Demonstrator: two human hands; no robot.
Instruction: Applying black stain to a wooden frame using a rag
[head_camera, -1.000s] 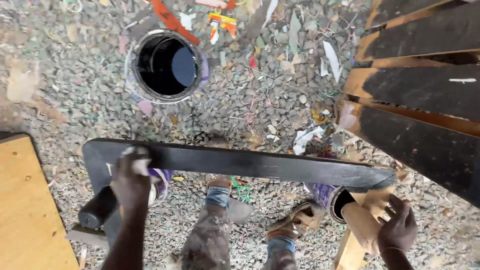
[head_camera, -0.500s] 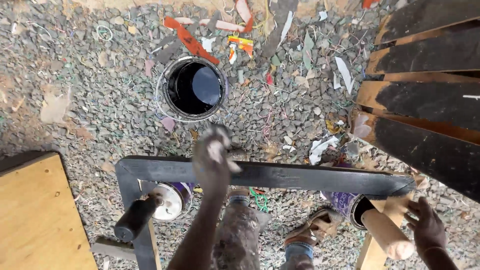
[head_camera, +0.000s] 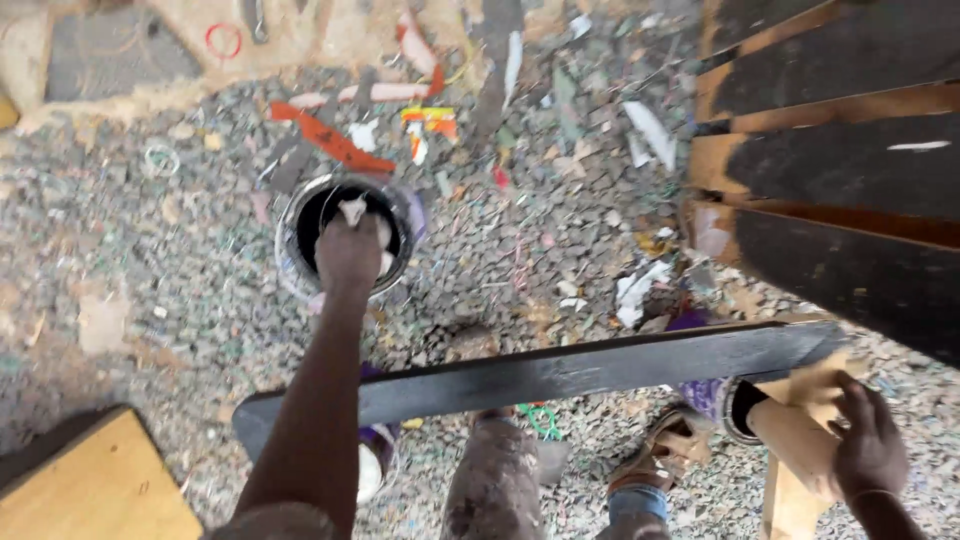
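My left hand (head_camera: 350, 255) reaches over the open paint can (head_camera: 292, 262) on the gravel and grips a pale rag (head_camera: 352, 210) held into the can's dark inside. A long board painted black (head_camera: 580, 372) lies across in front of me, with my left forearm passing over it. At the lower right, my right hand (head_camera: 868, 445) grasps a bare wooden piece (head_camera: 800, 455) just below the board's right end.
Black-painted slats with bare wood edges (head_camera: 830, 170) fill the right side. A plywood sheet (head_camera: 95, 490) lies at the lower left. A second small can (head_camera: 372, 468) sits under the board by my legs and sandal (head_camera: 668, 448). Litter and scraps cover the gravel.
My left hand has left the board's left end and moved up and forward to the paint can. The view has shifted with it. My right hand stays on the bare wood.
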